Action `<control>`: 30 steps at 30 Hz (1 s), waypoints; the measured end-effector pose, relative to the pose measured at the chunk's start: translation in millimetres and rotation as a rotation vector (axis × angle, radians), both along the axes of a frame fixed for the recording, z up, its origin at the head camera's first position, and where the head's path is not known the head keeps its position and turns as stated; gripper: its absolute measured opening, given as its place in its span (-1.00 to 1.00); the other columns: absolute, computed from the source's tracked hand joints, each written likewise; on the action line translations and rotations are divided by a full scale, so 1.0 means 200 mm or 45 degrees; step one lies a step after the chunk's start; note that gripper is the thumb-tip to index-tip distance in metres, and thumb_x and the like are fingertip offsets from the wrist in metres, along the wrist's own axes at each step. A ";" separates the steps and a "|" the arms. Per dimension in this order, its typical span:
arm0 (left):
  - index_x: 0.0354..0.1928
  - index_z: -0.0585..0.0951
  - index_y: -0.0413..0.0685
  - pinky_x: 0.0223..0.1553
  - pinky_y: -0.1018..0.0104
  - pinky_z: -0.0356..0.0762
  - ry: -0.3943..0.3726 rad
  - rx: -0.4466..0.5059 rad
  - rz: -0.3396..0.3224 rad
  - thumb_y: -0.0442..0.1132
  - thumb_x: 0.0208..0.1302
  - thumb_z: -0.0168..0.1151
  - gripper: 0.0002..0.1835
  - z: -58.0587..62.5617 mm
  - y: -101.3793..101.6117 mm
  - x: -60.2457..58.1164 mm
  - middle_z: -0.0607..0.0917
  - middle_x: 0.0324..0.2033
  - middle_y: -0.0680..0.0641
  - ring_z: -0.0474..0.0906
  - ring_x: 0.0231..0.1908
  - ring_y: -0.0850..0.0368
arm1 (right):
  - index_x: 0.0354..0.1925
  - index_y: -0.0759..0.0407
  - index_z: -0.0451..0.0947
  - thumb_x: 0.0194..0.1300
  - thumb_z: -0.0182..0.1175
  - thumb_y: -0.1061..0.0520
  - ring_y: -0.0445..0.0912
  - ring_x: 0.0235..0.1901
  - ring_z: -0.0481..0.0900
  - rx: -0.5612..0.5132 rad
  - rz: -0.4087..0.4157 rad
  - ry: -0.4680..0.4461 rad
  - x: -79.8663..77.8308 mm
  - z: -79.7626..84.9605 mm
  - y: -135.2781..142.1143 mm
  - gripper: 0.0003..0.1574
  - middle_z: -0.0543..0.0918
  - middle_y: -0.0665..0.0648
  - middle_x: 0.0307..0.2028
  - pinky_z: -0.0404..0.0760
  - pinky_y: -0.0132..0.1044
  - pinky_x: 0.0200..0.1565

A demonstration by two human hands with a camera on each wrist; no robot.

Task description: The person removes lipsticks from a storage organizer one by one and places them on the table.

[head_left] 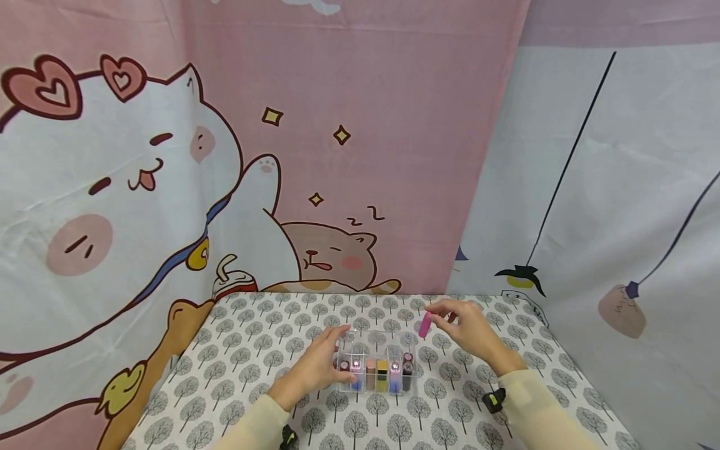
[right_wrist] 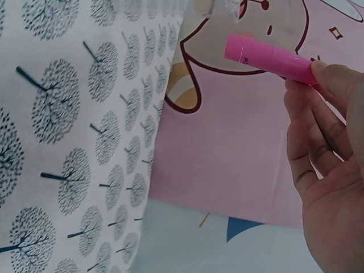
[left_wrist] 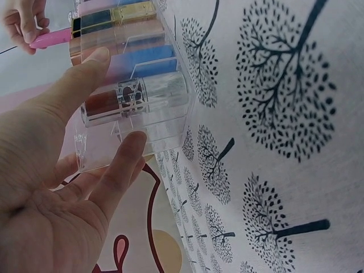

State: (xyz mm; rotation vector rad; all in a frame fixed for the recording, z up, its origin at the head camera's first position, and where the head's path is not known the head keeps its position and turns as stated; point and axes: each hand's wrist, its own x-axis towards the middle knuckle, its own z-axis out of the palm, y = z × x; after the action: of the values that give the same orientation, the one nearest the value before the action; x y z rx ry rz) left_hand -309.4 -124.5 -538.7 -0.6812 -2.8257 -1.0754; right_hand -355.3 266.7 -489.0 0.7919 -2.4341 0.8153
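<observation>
On the table stands a clear plastic lipstick organizer (head_left: pixel 365 340) with a row of lipsticks in its front compartments. My left hand (head_left: pixel 317 362) holds the organizer's left end, thumb at the front and fingers round the side. Off its right back corner, my right hand (head_left: pixel 468 328) pinches a pink lip balm tube (right_wrist: pixel 267 60) by one end between thumb and fingertips. The tube hangs in the air, tilted, apart from the organizer. Among the lipsticks are a black-and-gold one (head_left: pixel 382 376), a rose-gold one (head_left: pixel 370 375) and a dark red one (left_wrist: pixel 105 105).
A white cloth with grey trees (head_left: pixel 236 375) covers the table. Behind it hangs a pink curtain (head_left: pixel 405 156) with cartoon animals, and a pale curtain (head_left: pixel 607 187) hangs at the right.
</observation>
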 end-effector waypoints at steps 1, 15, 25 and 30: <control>0.80 0.32 -0.08 0.40 -0.30 0.82 -0.001 -0.001 0.002 0.02 0.08 0.91 0.31 0.00 0.00 0.00 0.58 0.61 -0.25 0.73 0.35 -0.27 | 0.09 0.03 0.93 0.54 0.57 0.20 -0.27 -0.32 0.75 0.001 -0.004 0.000 0.00 -0.01 0.01 -0.79 0.98 -0.03 -0.06 0.77 -0.41 -0.26; 0.81 0.31 -0.06 0.35 -0.23 0.86 -0.018 0.023 -0.013 0.00 0.12 0.90 0.30 -0.01 -0.01 0.00 0.55 0.63 -0.28 0.75 0.35 -0.30 | 0.06 0.04 0.94 0.54 0.57 0.19 -0.32 -0.32 0.70 -0.001 -0.095 -0.089 -0.05 -0.10 0.10 -0.82 0.97 -0.01 -0.11 0.76 -0.41 -0.27; 0.81 0.31 -0.06 0.31 -0.21 0.88 -0.006 0.011 -0.015 -0.01 0.12 0.90 0.30 0.00 -0.01 0.00 0.55 0.63 -0.27 0.75 0.34 -0.30 | 0.09 0.11 0.92 0.58 0.54 0.19 -0.29 -0.33 0.71 -0.012 -0.127 -0.189 -0.07 -0.17 0.15 -0.82 0.97 -0.01 -0.13 0.76 -0.41 -0.27; 0.82 0.31 -0.07 0.31 -0.20 0.89 -0.007 0.014 -0.019 0.00 0.12 0.90 0.30 -0.01 -0.01 0.00 0.55 0.63 -0.28 0.75 0.35 -0.31 | 0.08 0.11 0.92 0.60 0.52 0.17 -0.21 -0.32 0.74 -0.016 -0.141 -0.225 -0.07 -0.20 0.18 -0.83 0.98 -0.02 -0.14 0.76 -0.42 -0.27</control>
State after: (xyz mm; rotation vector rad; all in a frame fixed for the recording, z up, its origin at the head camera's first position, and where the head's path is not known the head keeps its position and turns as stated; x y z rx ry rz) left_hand -310.1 -125.7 -539.7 -0.7002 -2.8216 -1.0959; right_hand -370.0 302.6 -529.7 0.5965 -2.5986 0.8906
